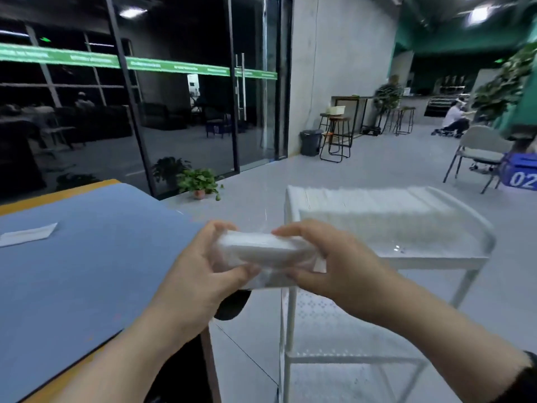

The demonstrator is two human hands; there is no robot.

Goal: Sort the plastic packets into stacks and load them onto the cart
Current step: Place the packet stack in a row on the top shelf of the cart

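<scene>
Head view. I see both hands holding one stack of plastic packets (266, 253) in mid-air, over the gap between the table and the cart. The left hand (200, 267) grips the stack's left end: fingers curled over the top edge, thumb pressed along the near side. The right hand (328, 257) grips the right end in the same way, fingers over the top, thumb underneath on the near side. The stack is white, wrapped in clear film, held roughly level with its long side toward me. The picture is somewhat blurred, so I cannot count the packets in it.

The white cart (482, 242) stands to the right, just beyond the hands. Its top tray already carries a long row of white packets (374, 210) lying across the far part; the near part of the tray shows bare. A lower shelf of the cart is visible below the right forearm.

The table on the left is covered by a blue mat (87, 257), with an orange edge showing at the far side. One single flat packet (27, 234) lies on the mat near the left edge of the view, well apart from the hands.

Background: glass wall, potted plant (200, 181) on the floor, stools, a grey bin, a chair, a blue crate.
</scene>
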